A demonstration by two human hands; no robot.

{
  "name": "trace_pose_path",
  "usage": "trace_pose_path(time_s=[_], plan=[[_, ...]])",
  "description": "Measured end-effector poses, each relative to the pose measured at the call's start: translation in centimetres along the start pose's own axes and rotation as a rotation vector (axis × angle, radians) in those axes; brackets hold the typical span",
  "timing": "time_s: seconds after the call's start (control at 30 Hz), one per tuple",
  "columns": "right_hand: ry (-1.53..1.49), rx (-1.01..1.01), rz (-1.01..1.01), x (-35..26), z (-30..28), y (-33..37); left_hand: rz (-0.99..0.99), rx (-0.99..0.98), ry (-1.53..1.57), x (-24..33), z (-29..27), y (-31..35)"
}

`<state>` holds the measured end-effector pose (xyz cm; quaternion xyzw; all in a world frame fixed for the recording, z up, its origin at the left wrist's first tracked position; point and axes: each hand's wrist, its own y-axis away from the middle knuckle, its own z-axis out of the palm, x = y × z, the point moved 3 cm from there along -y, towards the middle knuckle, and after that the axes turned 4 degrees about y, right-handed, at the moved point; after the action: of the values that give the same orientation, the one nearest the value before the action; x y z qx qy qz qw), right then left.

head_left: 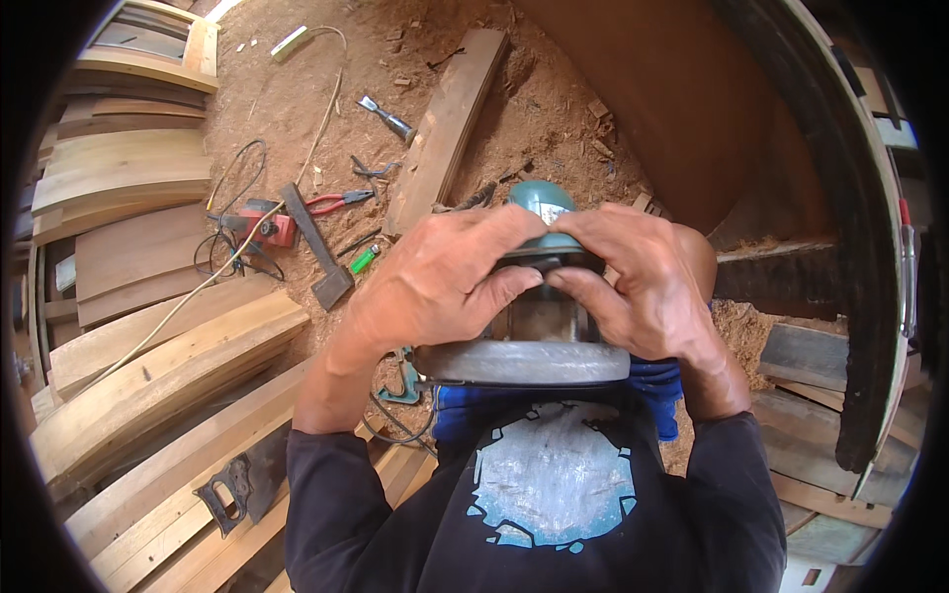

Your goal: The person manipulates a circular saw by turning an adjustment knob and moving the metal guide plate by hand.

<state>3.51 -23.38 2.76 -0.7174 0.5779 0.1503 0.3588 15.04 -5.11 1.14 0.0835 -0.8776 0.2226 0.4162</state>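
2 bare hands have hold of 1 teal power tool (pixel 539 197), which we see held in front of the person's chest, its grey metal base (pixel 529 363) on the side nearest the body. The left hand (pixel 425 272) and the right hand (pixel 638 277) are closed around its sides, fingers over the rounded cap, thumbs nearly meeting below it; we cannot tell how far the hidden fingers reach.

We judge a slip the plainest risk: the cap looks smooth, and a loosened grip could drop the heavy-looking base toward the lap. We see no cutter and cannot tell whether power is on; if it is, a nudged switch could endanger those thumbs. A dark cord (pixel 403 427) loops beside the lap, and a shifting leg might snag it.

We make out a pale label (pixel 553 213) on the cap, too small to read. The dark shirt (pixel 386 534) carries a pale blue print, with no words we can read.

Farther out, on the sawdust, we find a green lighter (pixel 365 259), a hammer (pixel 318 250), red-handled pliers (pixel 341 201) and a red power tool (pixel 269 223). At far left, a handsaw (pixel 235 489) rests on stacked boards (pixel 168 361).
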Motion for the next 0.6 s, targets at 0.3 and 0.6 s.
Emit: trace_pose_path(time_s=[0.3, 0.6], plan=[[-0.018, -0.084, -0.006, -2.1, -0.2, -0.4, 0.057, 0.100, -0.091, -1.0, -1.7, 3.2], [-0.154, 0.031, 0.430, 6.7, -1.8, 7.0, -0.039, 0.225, -0.168, -0.3, -4.1, 7.9]])
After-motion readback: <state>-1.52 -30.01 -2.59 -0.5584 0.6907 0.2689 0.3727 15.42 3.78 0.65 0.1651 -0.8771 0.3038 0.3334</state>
